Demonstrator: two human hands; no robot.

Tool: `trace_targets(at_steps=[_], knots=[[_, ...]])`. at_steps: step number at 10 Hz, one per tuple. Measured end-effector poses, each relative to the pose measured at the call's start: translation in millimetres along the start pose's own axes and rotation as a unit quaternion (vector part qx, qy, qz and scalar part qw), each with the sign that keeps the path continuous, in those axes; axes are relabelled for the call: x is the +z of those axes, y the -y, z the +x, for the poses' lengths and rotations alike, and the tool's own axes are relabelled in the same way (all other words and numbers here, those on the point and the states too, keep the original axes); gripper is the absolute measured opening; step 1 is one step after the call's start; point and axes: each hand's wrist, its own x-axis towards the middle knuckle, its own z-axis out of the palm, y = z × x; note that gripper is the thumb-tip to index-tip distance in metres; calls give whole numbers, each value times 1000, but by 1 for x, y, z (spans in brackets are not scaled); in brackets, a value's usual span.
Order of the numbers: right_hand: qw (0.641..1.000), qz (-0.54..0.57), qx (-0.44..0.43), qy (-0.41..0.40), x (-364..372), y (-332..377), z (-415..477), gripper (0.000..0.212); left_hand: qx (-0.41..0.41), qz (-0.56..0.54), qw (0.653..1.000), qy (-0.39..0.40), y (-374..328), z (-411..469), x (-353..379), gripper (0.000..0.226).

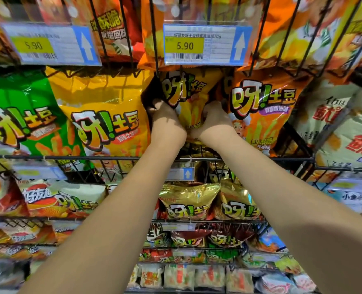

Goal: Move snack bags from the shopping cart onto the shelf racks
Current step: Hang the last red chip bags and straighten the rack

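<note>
A yellow-orange snack bag (188, 96) stands upright in the middle wire rack (133, 158), squeezed between a large yellow bag (103, 115) and an orange bag (262, 111). My left hand (165, 122) grips the bag's lower left side with its fingers curled round the edge. My right hand (215, 122) grips the lower right side, thumb on the front. The bag's bottom is hidden behind my wrists. The shopping cart is out of view.
A green bag (20, 115) fills the rack's left end and white bags (345, 128) the right. Price tags (205, 44) hang from the rack above. Gold bags (188, 200) and several lower racks of snacks lie beneath my forearms.
</note>
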Motion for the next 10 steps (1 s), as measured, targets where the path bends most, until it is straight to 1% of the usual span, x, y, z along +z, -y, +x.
trace_targets(at_steps=[1,2,3,4,5,6,7,8,9,10], knots=[[1000,0,-4,3,0,1,2,71,43,137,989,41,-1,-7,-7,37],[998,-27,20,48,4,2,4,85,64,213,967,122,-18,-31,-29,44],[995,-58,44,74,7,2,5,82,49,347,933,83,-21,-32,-30,54],[990,-106,42,79,7,3,7,71,8,137,990,39,-20,-33,-26,55],[984,-153,30,86,2,3,5,52,-101,-155,982,26,-23,-37,-26,88],[980,-170,5,102,-3,2,-2,40,-98,-208,973,10,-23,-44,-27,118],[983,-155,-10,100,-7,-3,-12,44,-63,-140,988,-1,-16,-46,-27,112],[989,-121,-60,64,-18,-12,-29,52,-53,-92,994,2,-17,-48,-27,76],[991,-95,-71,68,-30,-15,-41,48,-55,-101,993,-14,-21,-53,-28,68],[988,-83,-50,117,-28,-12,-37,44,-97,-155,983,-10,-22,-48,-29,84]])
